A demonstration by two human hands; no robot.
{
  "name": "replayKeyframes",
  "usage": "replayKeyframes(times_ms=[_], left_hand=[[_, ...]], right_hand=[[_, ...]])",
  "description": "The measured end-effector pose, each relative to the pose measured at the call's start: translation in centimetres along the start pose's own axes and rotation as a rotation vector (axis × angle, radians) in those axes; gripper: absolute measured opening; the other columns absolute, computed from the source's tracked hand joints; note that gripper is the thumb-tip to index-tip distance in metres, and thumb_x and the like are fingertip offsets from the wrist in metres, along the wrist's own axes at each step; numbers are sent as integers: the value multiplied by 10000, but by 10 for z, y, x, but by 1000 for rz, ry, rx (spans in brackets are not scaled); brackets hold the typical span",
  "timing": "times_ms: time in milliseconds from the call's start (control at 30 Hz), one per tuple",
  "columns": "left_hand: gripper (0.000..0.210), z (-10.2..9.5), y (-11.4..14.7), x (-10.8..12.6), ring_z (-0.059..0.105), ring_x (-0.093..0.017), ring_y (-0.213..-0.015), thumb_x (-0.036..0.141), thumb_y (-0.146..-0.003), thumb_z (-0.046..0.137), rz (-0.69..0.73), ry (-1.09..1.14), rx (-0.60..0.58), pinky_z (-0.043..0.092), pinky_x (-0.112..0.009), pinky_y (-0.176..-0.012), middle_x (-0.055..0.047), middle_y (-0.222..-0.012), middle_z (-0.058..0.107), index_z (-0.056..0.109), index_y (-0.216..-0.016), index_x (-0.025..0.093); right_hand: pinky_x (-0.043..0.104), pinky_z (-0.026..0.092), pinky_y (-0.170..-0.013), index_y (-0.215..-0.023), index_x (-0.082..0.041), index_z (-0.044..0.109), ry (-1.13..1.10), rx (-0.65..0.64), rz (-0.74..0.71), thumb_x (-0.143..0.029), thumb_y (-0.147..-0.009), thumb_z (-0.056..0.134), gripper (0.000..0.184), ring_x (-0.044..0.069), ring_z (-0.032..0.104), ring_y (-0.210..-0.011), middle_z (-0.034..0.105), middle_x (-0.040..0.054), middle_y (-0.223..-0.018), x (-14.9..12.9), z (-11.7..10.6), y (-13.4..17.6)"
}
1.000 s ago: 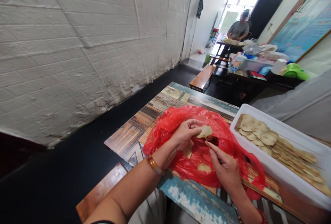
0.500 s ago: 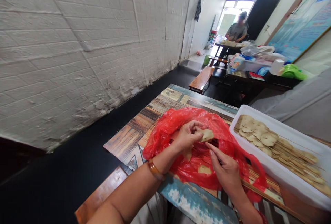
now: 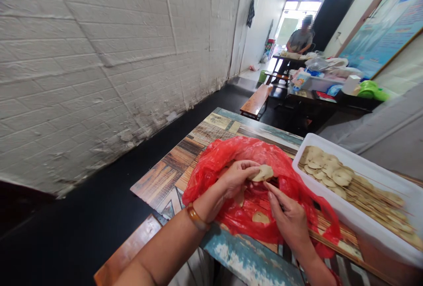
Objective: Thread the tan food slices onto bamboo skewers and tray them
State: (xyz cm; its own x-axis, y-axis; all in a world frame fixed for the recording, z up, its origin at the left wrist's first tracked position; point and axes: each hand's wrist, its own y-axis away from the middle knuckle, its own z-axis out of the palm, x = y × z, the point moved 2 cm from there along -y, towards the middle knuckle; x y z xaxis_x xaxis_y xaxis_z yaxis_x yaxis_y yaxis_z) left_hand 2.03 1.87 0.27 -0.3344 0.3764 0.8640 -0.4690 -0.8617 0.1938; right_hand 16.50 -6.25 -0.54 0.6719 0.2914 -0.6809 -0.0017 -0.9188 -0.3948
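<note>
Over an opened red plastic bag (image 3: 203, 176), my left hand (image 3: 236, 179) pinches a thin, pale, round food slice (image 3: 264, 172) between thumb and fingers. My right hand (image 3: 290, 217) is closed on a thin wooden skewer (image 3: 269, 186), its tip at the slice's lower edge. Whether the tip has entered the slice I cannot tell. Another loose slice (image 3: 261, 217) lies in the bag below my hands. To the right, a white plastic tub (image 3: 380, 243) holds many skewered slices (image 3: 342, 176) laid in overlapping rows.
The wood-patterned table (image 3: 165, 167) carries the bag and tub. A bench (image 3: 256, 100) stands beyond it, near a cluttered dark table (image 3: 302, 96). Far back, a person (image 3: 300, 39) works at another table. A white brick-patterned wall (image 3: 115, 57) runs along the left.
My left hand has tilted the slice slightly, so more of its face shows. The skewer tip stays near its lower edge. The view has shifted a little.
</note>
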Motion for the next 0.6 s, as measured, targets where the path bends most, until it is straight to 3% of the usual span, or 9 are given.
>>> replayKeyframes(times_ms=[100,233,400,600], left_hand=[[344,0,0,-3,485,-69,-441,421,-628,721,-52,5,-67,334,-190,-452,-5,-553,581,619,-748,115],[334,-1,-1,-3,457,-52,-414,393,-582,758,-5,49,-15,302,-176,-424,7,-518,562,593,-665,115],[309,0,0,-1,457,-47,-403,359,-569,768,-8,108,35,300,-173,-411,6,-533,583,611,-680,116],[272,-2,1,0,467,-43,-426,330,-604,751,-10,141,4,319,-170,-429,0,-576,602,623,-704,112]], right_hand=[[320,552,-846,-1102,-187,667,-2,-3,2,-282,-880,468,313,205,679,-944,701,57,-1063,0,0,0],[316,549,-854,-1110,-207,665,-5,-19,-11,-276,-876,473,310,205,676,-951,696,45,-1075,-1,0,0],[300,522,-897,-1168,-204,633,-11,-62,-24,-270,-888,447,343,197,635,-1039,670,39,-1133,-2,0,-1],[303,510,-907,-1207,-166,602,-7,-92,-25,-275,-901,421,372,197,619,-1066,648,57,-1171,-1,0,-1]])
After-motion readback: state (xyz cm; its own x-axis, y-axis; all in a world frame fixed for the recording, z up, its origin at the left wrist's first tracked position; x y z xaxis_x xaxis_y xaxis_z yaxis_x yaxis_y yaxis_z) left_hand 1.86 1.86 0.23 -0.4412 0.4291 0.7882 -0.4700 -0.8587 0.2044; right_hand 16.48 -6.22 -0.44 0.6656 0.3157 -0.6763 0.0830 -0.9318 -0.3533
